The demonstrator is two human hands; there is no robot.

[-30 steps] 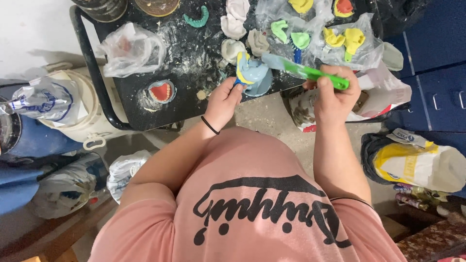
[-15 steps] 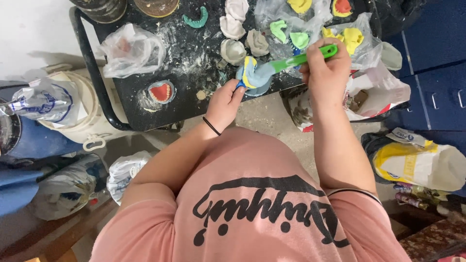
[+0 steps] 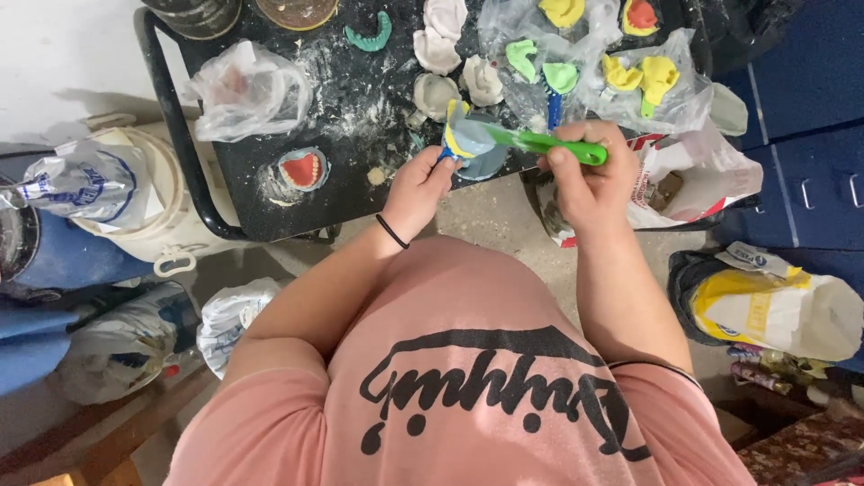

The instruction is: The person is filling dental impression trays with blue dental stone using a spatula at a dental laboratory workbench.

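Observation:
My left hand (image 3: 416,187) grips a blue dental impression tray (image 3: 472,144) with yellow material in it, held at the front edge of a black cart top (image 3: 360,81). My right hand (image 3: 589,175) holds a green-handled spatula (image 3: 540,142) whose blade end rests on the tray. Both hands are close together, just in front of the cart. A black band sits on my left wrist.
White plaster casts (image 3: 441,49), green and yellow impressions (image 3: 630,76) in clear bags, and a pink denture model (image 3: 301,168) lie on the cart. A white bucket (image 3: 153,216) stands left. Bags (image 3: 783,310) and blue cabinets (image 3: 810,117) are to the right.
The spatula's handle has dropped from a raised angle to nearly level across the tray. My right hand has moved slightly down; the left hand has stayed on the tray.

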